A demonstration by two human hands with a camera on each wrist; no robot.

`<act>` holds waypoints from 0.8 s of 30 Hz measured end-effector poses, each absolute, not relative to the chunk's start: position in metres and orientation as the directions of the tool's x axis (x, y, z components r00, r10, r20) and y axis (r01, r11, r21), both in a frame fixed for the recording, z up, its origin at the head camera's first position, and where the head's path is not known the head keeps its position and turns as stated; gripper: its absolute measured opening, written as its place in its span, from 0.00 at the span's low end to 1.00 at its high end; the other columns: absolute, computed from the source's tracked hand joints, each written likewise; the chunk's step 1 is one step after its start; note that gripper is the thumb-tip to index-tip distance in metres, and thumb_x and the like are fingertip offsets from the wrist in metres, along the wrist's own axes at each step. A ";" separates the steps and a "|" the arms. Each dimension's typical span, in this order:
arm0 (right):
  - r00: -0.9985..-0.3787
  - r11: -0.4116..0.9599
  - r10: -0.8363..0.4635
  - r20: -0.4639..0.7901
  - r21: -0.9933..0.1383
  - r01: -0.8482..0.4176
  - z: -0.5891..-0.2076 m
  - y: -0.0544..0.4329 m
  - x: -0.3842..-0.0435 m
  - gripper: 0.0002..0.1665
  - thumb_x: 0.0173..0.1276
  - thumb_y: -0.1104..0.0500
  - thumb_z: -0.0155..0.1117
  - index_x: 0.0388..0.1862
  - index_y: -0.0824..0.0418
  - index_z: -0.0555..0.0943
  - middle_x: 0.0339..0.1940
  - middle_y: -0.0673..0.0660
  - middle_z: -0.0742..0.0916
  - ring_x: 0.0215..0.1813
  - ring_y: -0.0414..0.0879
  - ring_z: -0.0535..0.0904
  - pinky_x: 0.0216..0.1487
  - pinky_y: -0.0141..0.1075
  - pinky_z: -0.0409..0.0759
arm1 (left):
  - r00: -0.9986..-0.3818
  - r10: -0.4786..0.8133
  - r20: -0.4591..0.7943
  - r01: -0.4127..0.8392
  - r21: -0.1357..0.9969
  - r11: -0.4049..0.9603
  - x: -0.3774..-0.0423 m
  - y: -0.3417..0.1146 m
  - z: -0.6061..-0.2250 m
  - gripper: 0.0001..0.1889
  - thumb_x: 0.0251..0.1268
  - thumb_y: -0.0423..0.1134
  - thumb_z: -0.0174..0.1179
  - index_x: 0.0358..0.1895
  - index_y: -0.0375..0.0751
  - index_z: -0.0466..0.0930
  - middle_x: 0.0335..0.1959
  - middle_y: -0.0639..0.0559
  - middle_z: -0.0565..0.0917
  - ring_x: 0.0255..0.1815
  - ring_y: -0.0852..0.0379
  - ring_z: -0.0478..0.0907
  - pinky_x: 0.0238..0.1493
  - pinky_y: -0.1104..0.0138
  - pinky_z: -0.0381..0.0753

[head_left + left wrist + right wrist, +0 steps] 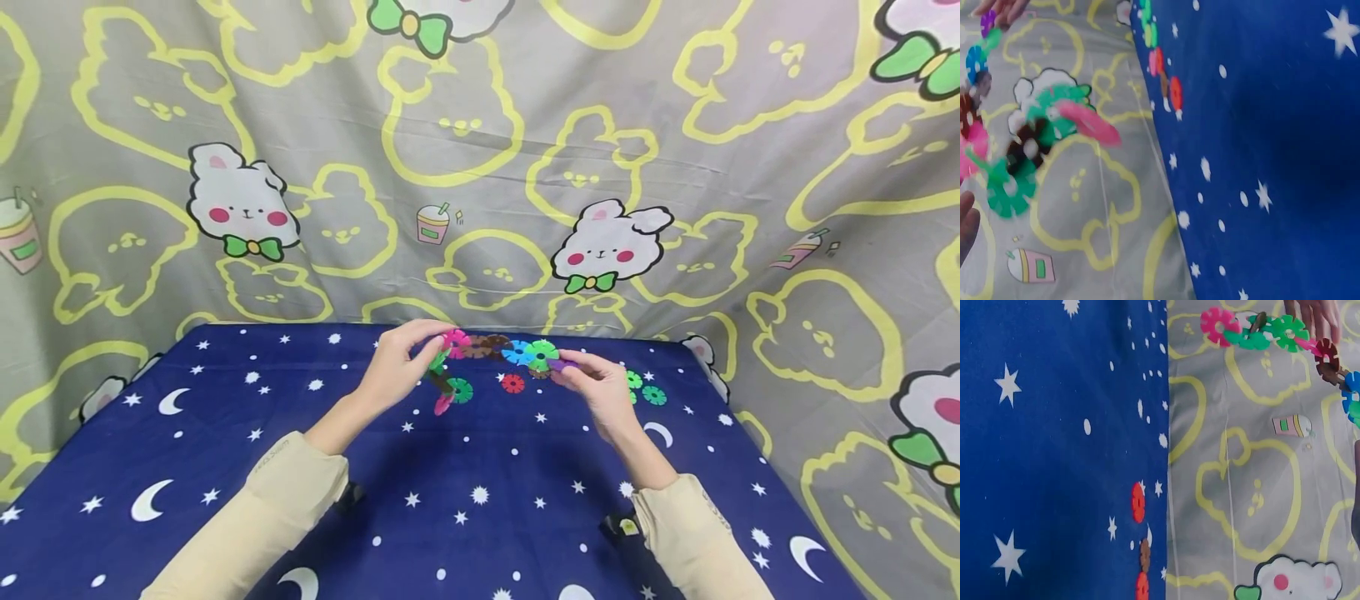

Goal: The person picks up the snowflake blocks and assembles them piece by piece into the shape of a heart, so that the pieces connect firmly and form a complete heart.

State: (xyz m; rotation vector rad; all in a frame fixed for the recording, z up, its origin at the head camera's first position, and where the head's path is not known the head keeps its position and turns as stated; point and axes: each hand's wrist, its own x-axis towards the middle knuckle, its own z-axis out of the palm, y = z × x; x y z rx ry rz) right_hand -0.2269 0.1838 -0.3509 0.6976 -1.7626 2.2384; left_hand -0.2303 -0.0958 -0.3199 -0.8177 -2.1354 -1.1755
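Note:
A chain of interlocking snowflake discs, notched and brightly coloured, stretches between both hands above the table's far side. My left hand (401, 358) pinches it near a pink disc (455, 342). From there a tail hangs, with a green disc (1011, 189), a dark brown disc (1030, 147) and a pink disc (1090, 122) on it. Brown discs (493, 346), a blue disc (517, 352) and a bright green disc (542, 355) make up the middle. At the other end, the fingers of my right hand (603, 387) pinch a purple disc (560, 364). Its fingertips partly cover that disc.
Loose discs lie on the dark blue star-patterned tablecloth (465, 467) near its far edge, among them a red disc (513, 383), a brown disc (1145, 556) and a green disc (654, 395). A grey cartoon-print curtain (337, 125) hangs behind the table.

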 end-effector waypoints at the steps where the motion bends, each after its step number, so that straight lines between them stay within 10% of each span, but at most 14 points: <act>1: -0.873 -0.292 -0.115 0.474 -0.856 -0.427 -0.351 0.186 -0.228 0.19 0.61 0.75 0.56 0.36 0.53 0.85 0.32 0.51 0.87 0.35 0.41 0.84 0.39 0.33 0.79 | -0.646 0.239 0.725 0.742 0.521 0.423 -0.231 -0.099 -0.321 0.12 0.59 0.27 0.56 0.45 0.33 0.81 0.44 0.43 0.82 0.48 0.49 0.78 0.48 0.57 0.75; 10: -0.887 -0.512 -0.084 0.454 -0.783 -0.353 -0.356 0.199 -0.231 0.14 0.67 0.69 0.51 0.37 0.62 0.84 0.31 0.54 0.87 0.34 0.42 0.84 0.41 0.33 0.79 | -0.553 0.445 0.704 0.816 0.351 0.459 -0.232 -0.110 -0.328 0.27 0.43 0.18 0.55 0.51 0.38 0.78 0.58 0.40 0.72 0.56 0.46 0.70 0.29 0.65 0.70; 17: -0.951 -0.598 -0.081 0.299 -0.778 -0.194 -0.355 0.202 -0.227 0.15 0.69 0.63 0.49 0.34 0.62 0.84 0.28 0.55 0.86 0.33 0.42 0.84 0.41 0.32 0.79 | -0.399 0.592 0.701 0.851 0.043 0.524 -0.234 -0.105 -0.329 0.36 0.38 0.21 0.67 0.59 0.42 0.71 0.65 0.37 0.63 0.61 0.42 0.66 0.54 0.55 0.71; 24: -0.991 -0.593 -0.097 0.089 -0.805 -0.014 -0.356 0.202 -0.222 0.17 0.70 0.56 0.47 0.31 0.61 0.82 0.24 0.54 0.85 0.29 0.41 0.83 0.38 0.31 0.80 | -0.305 0.598 0.741 0.866 -0.046 0.498 -0.233 -0.100 -0.330 0.36 0.35 0.24 0.72 0.56 0.41 0.73 0.62 0.37 0.66 0.59 0.43 0.68 0.54 0.54 0.72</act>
